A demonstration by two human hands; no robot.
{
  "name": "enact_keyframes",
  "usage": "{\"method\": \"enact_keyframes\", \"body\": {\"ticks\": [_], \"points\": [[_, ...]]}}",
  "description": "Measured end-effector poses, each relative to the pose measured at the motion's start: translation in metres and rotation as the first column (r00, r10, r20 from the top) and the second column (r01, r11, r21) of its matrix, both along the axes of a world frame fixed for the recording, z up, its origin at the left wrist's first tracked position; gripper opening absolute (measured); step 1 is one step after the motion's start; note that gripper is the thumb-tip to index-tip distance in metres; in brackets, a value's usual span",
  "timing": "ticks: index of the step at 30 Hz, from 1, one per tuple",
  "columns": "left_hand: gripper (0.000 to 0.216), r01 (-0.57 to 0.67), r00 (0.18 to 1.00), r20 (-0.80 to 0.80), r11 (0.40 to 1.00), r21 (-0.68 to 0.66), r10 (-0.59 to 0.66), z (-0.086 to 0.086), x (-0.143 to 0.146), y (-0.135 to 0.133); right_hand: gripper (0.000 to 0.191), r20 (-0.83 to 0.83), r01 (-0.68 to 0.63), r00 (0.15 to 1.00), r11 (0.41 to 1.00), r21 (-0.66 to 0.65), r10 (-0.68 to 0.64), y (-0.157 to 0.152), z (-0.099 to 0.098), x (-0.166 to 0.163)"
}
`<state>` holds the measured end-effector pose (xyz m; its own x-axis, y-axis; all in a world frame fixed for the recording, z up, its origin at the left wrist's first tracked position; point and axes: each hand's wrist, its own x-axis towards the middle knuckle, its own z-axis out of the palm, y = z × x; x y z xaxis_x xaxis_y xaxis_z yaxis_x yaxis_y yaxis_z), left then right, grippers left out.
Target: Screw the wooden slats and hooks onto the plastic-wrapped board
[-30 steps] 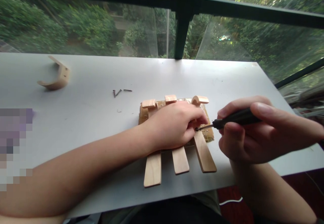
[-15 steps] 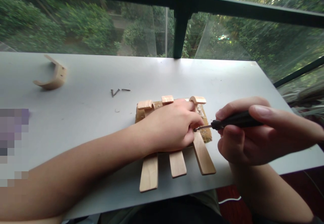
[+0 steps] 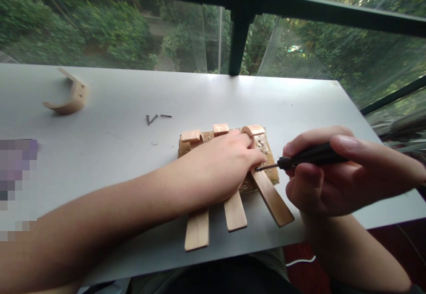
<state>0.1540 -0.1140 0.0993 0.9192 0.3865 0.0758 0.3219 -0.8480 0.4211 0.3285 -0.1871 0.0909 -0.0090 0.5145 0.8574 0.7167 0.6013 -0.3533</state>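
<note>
My right hand (image 3: 308, 183) grips the black handle of a screwdriver (image 3: 314, 155), its shaft pointing left. The tip meets a small dark screw (image 3: 257, 170) in the rightmost wooden hook (image 3: 273, 200). That hook lies slanted, curled end away from me and flat end towards me. My left hand (image 3: 226, 158) bears down across a tape-covered block (image 3: 270, 172), its fingers closed about the rightmost hook near the screw; the palm side is hidden. Under the hand and wrist, a middle wooden hook (image 3: 235, 213) and a left wooden hook (image 3: 197, 229) also lie across the block.
A curved wooden piece with two holes (image 3: 79, 96) lies at the far left of the white table (image 3: 116, 94). Loose screws (image 3: 153, 119) rest behind my left forearm. A dark-framed window (image 3: 239, 41) borders the table's back edge. A pixelated patch covers the left edge.
The rightmost hook has swivelled about the screw: its flat end has moved right and its curled end left. The screwdriver stays at the screw, and my left hand stays on the block.
</note>
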Motion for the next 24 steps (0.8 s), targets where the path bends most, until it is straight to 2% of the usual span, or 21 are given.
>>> {"method": "enact_keyframes", "body": {"ticks": [3, 6, 9, 13, 19, 24], "points": [[0.026, 0.013, 1.000, 0.011, 1.000, -0.017, -0.013, -0.001, 0.000, 0.001, 0.024, -0.018, -0.028, 0.999, 1.000, -0.004, 0.028, -0.001, 0.000, 0.000], [0.027, 0.016, 1.000, 0.021, 1.000, -0.025, -0.016, -0.002, 0.000, 0.002, 0.016, 0.009, -0.056, 0.998, 0.992, -0.116, 0.057, -0.002, 0.001, -0.001], [0.029, 0.018, 1.000, 0.018, 0.999, -0.032, -0.017, -0.003, 0.000, 0.002, 0.024, -0.002, -0.125, 0.992, 0.969, -0.211, 0.128, -0.001, 0.002, 0.000], [0.029, 0.023, 1.000, 0.018, 0.999, -0.037, -0.022, -0.003, 0.000, 0.002, 0.028, 0.006, -0.164, 0.985, 0.955, -0.248, 0.171, -0.001, 0.003, 0.006], [0.021, 0.053, 0.997, 0.061, 0.994, -0.091, -0.048, -0.001, 0.000, 0.005, 0.026, 0.040, -0.092, 0.994, 0.971, -0.222, 0.104, -0.004, 0.003, 0.007], [0.017, 0.076, 0.992, 0.111, 0.992, -0.104, -0.065, 0.000, 0.000, 0.005, 0.020, 0.034, -0.061, 0.997, 0.963, -0.263, 0.073, -0.012, 0.001, 0.005]]}}
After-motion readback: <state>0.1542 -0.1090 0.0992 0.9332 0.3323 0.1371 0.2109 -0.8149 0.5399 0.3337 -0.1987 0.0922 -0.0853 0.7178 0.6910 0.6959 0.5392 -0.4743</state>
